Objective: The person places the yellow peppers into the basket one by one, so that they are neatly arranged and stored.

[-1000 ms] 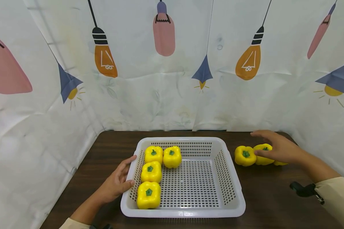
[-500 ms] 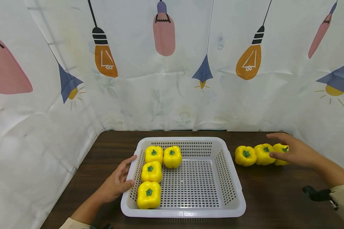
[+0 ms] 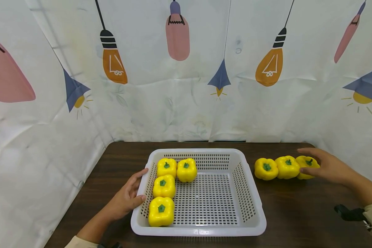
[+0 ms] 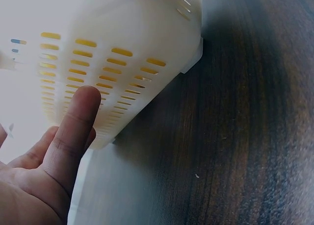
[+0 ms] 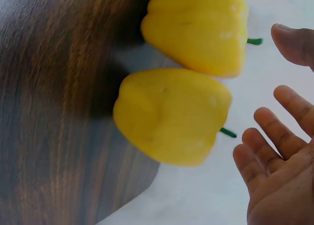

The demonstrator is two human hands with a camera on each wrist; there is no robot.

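A white perforated plastic basket [image 3: 198, 231] stands on the dark wooden table. Several yellow bell peppers sit inside it: a pepper at the front left [image 3: 161, 215], one behind it [image 3: 163, 188], and two along the back. My left hand [image 3: 127, 194] touches the basket's left side with fingers extended; in the left wrist view a fingertip [image 4: 87, 100] overlaps the slotted wall. To the right of the basket, three more yellow bell peppers lie in a row. My right hand [image 3: 331, 167] hovers at the rightmost bell pepper [image 5: 171, 117], fingers spread and apart from it in the right wrist view.
The left pepper of the row [image 3: 266, 171] lies close to the basket's right wall, with the middle pepper [image 3: 287, 169] beside it. A white printed curtain [image 3: 186, 103] hangs behind the table [image 3: 285, 213] and along both sides.
My right hand has moved rightward along the row, from the middle pepper to the rightmost one, uncovering the middle pepper. My left hand and the basket stay put.
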